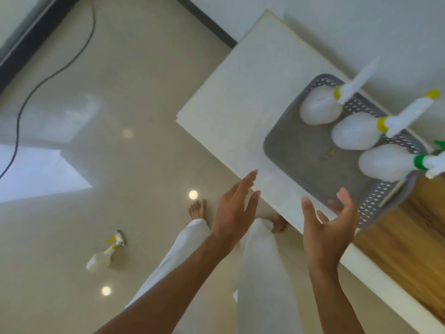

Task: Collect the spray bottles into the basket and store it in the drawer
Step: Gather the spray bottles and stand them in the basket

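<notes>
A grey perforated basket (pixel 296 150) sits on the white cabinet top (pixel 240 92) at the right. Three white spray bottles lie in it: two with yellow collars (pixel 320 107) (pixel 354 135) and one with a green collar (pixel 387 162). Another white spray bottle with a yellow trigger (pixel 102 257) lies on the floor at the lower left. My left hand (pixel 234 210) hovers open just left of the basket's near corner. My right hand (pixel 330 225) is open, palm up, fingers at the basket's near rim. Neither hand holds anything.
A wooden surface (pixel 409 249) adjoins the white cabinet at the right. The glossy beige floor (pixel 120 116) spreads to the left, crossed by a black cable (pixel 31 92). My legs in white trousers (pixel 260 273) stand beside the cabinet edge.
</notes>
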### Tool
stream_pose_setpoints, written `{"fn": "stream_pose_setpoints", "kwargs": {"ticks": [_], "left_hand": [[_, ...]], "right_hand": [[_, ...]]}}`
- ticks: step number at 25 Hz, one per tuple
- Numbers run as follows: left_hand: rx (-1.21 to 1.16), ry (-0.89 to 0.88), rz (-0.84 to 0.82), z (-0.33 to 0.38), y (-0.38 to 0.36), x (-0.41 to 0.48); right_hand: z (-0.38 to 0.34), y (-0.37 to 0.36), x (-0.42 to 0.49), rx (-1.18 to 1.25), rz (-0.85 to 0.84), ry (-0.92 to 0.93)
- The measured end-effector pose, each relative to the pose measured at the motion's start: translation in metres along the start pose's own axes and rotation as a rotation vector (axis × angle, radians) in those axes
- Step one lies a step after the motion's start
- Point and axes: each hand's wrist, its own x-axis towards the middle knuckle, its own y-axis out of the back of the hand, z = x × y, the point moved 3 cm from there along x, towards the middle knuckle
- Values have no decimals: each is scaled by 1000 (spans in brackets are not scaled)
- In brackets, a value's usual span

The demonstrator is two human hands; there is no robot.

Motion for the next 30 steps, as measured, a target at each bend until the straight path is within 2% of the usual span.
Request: {"fn": "stream_pose_setpoints", "kwargs": {"ticks": [9, 13, 17, 21, 24, 26, 30], "left_hand": [[60, 70, 192, -102, 185, 24], [75, 118, 231, -135, 224, 53], [92, 138, 195, -151, 239, 103], [166, 179, 53, -167, 238, 173], [429, 120, -80, -188, 227, 234], [603, 89, -251, -211, 217, 269], [838, 156, -584, -270, 193, 318]], "right_hand": [[-95, -132, -98, -77, -275, 185], [-128, -188, -102, -146, -374, 259], [-163, -243, -90, -152, -436, 310], [-201, -305, -62, -186, -546, 381], [-220, -367, -26, -345, -688, 486], [-220, -419, 2, -590, -791, 548], [-187, -513, 58, -1178, -1086, 565]]}}
